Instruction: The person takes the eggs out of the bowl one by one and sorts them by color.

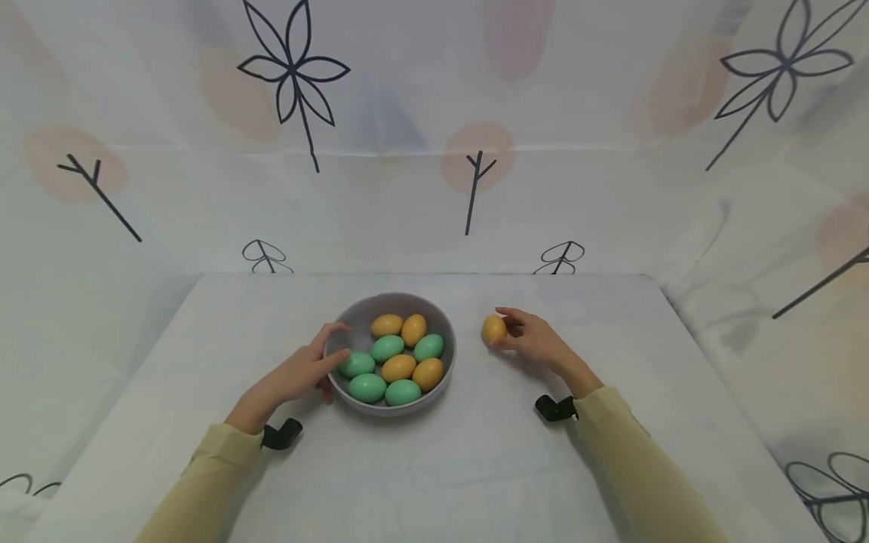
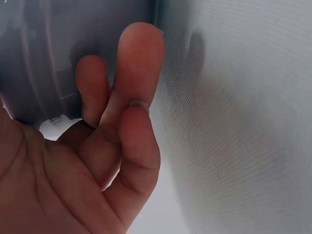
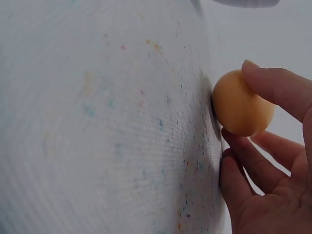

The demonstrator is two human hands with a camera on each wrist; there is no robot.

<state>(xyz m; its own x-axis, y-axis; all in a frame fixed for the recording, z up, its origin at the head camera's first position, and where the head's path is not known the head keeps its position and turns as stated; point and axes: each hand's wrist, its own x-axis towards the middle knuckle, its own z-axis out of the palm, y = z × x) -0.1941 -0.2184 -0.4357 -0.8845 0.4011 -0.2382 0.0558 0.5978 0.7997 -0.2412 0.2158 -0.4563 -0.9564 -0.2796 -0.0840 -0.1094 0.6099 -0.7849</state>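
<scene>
A grey bowl (image 1: pixel 356 320) on the table holds several yellow and green toy eggs. My left hand (image 1: pixel 299 369) holds the bowl at its left side, with finger and thumb tips over the rim. In the left wrist view, other fingers (image 2: pixel 139 63) curl beside the bowl's outer wall (image 2: pixel 34 63). To the right of the bowl, my right hand (image 1: pixel 539 341) pinches a single yellow egg (image 1: pixel 493 330) between thumb and fingers. Seen from the right wrist, that egg (image 3: pixel 241 105) is at the table surface, its narrow contact hidden.
The white-covered table (image 1: pixel 434 483) reaches to a patterned cloth backdrop (image 1: pixel 394 204) behind it, and similar cloth hangs at both sides. Each wrist bears a small black camera mount, one on the left (image 1: pixel 281 435) and one on the right (image 1: pixel 555 408).
</scene>
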